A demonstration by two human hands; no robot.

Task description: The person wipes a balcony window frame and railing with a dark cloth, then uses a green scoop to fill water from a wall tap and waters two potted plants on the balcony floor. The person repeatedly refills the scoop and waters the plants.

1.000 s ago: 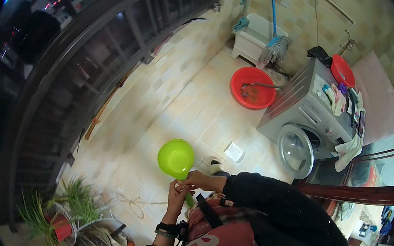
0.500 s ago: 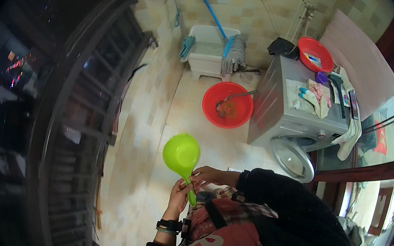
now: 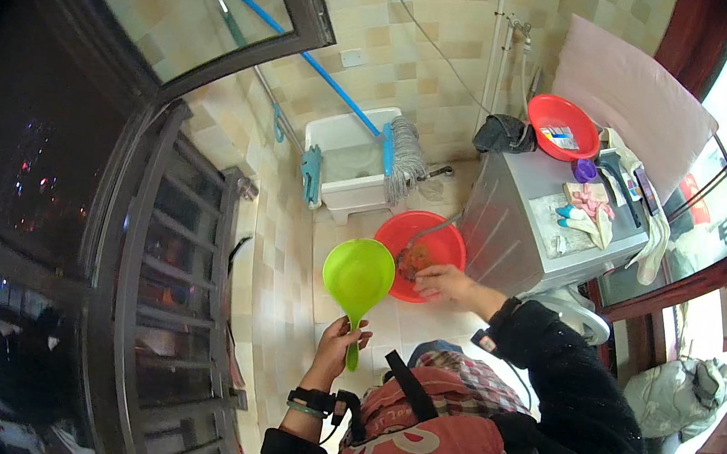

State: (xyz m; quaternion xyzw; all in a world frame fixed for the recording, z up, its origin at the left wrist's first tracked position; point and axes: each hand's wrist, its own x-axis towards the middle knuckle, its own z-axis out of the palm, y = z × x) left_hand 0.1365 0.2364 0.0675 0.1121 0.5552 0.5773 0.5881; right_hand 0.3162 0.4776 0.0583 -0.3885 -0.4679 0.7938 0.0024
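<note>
My left hand (image 3: 335, 345) is closed around the handle of a lime-green water ladle (image 3: 356, 270), whose round bowl points away from me. My right hand (image 3: 440, 283) hangs over the near right rim of a red plastic basin (image 3: 455, 248) on the floor, fingers loosely stretched to the left and nothing visible in them. Inside that basin lie an orange-brown clump and a grey hose-like piece, too small to make out well. The ladle's bowl overlaps the basin's left edge in view.
Beyond the basin stands a white mop tub (image 3: 359, 192) with a grey mop (image 3: 406, 164). To the right is a silver washing machine (image 3: 513, 210) bearing another red basin (image 3: 580, 118), gloves (image 3: 586, 221) and a purple cup (image 3: 584, 171). Dark window bars (image 3: 178, 276) run along the left.
My right hand has left the ladle's handle and moved forward and right, over the red basin. The ladle, still in my left hand, has shifted closer to the basin. The view has shifted.
</note>
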